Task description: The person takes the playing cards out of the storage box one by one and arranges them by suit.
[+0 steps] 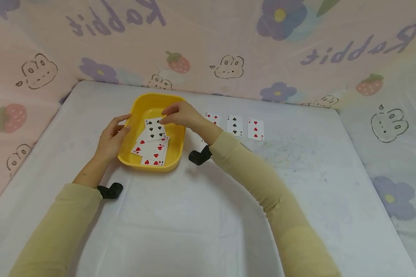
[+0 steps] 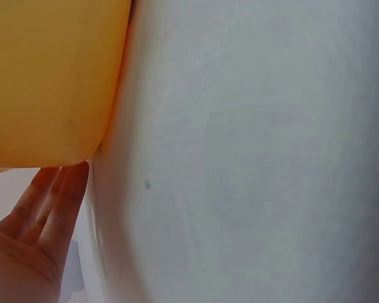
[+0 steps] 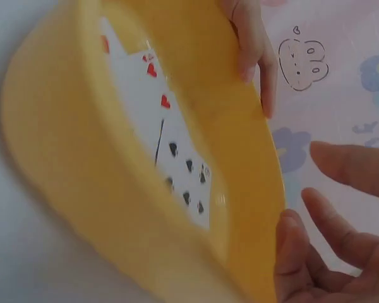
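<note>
Six of spades (image 1: 155, 132) is lying face up in the yellow basin (image 1: 175, 157), topmost over the heart cards (image 1: 148, 149). Key relation as I'm reading it: from the right hand (image 1: 183, 115), the card is sitting just left and slightly nearer the wearer, long axis running roughly near-far, far end leaning a touch left. Right's hanging closer to it than left. Head view is putting a fingertip over the card's far right corner, but right wrist view is showing fingers and thumb spread apart, nothing between them; I'm not seeing contact. Right forearm (image 1: 211, 132) is slanting in from lower right, the hand crossing the basin's right rim, fingers pointing left. Left hand (image 1: 111, 136) is gripping the basin's left side, thumb at the rim, fingers extended along the outer wall. Right of the basin I'm seeing a row lying on the counter (image 1: 298, 184): diamond card (image 1: 213, 117), partly hidden by the arm, then three of clubs (image 1: 234, 125) and three of hearts (image 1: 255, 129).
</note>
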The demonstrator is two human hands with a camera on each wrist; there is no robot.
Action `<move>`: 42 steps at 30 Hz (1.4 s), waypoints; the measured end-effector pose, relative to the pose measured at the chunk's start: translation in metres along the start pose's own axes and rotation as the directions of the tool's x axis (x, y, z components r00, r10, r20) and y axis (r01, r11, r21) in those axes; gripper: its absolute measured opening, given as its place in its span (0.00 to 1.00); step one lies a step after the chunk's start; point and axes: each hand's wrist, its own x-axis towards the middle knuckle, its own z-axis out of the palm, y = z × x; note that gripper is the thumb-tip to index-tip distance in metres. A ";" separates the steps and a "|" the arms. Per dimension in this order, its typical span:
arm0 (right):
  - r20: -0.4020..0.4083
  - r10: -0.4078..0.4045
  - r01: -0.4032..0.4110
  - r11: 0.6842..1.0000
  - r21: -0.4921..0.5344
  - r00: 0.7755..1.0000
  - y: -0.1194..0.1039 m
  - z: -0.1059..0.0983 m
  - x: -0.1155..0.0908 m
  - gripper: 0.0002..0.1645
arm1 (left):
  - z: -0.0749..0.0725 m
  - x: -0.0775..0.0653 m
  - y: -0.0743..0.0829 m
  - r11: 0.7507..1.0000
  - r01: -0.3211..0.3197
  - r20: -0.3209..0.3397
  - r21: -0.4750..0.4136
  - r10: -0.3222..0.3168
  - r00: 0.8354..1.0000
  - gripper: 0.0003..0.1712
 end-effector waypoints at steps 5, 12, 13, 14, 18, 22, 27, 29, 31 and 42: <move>0.084 0.031 -0.026 0.998 -0.065 0.996 -0.012 0.019 0.014 0.23 | -0.002 0.001 -0.001 1.000 0.002 0.007 -0.012 -0.002 1.000 0.27; 0.142 0.046 -0.023 0.987 -0.161 0.989 -0.017 0.038 0.028 0.22 | -0.002 0.004 -0.002 0.999 -0.009 0.033 -0.040 0.011 0.999 0.27; 0.152 0.039 -0.013 0.986 -0.168 0.988 -0.017 0.040 0.030 0.22 | -0.002 0.004 -0.002 0.999 -0.011 0.034 -0.041 0.012 0.999 0.27; 0.165 0.030 0.000 0.984 -0.180 0.986 -0.017 0.042 0.031 0.22 | -0.001 0.004 -0.002 0.999 -0.012 0.034 -0.043 0.014 0.999 0.27; 0.233 0.006 0.050 0.971 -0.234 0.972 -0.016 0.051 0.037 0.24 | 0.000 0.004 -0.002 0.999 -0.019 0.027 -0.043 0.020 0.999 0.26; 0.285 -0.009 0.093 0.954 -0.285 0.959 -0.016 0.060 0.041 0.26 | -0.001 0.005 -0.003 0.999 -0.034 0.024 -0.039 0.035 0.999 0.26; 0.284 -0.001 0.094 0.944 -0.316 0.959 -0.016 0.070 0.046 0.28 | -0.005 0.004 -0.004 0.999 -0.028 0.025 -0.045 0.029 0.999 0.26; 0.290 0.012 0.090 0.938 -0.334 0.957 -0.014 0.072 0.047 0.30 | -0.004 0.004 -0.005 0.998 -0.030 0.023 -0.054 0.031 0.999 0.26; 0.313 0.012 0.103 0.931 -0.349 0.950 -0.012 0.074 0.049 0.33 | -0.003 0.005 -0.005 0.998 -0.037 0.020 -0.056 0.038 0.999 0.26; 0.347 0.005 0.191 0.826 -0.530 0.938 -0.004 0.081 0.052 0.38 | -0.003 0.004 -0.005 0.998 -0.036 0.014 -0.050 0.037 0.999 0.26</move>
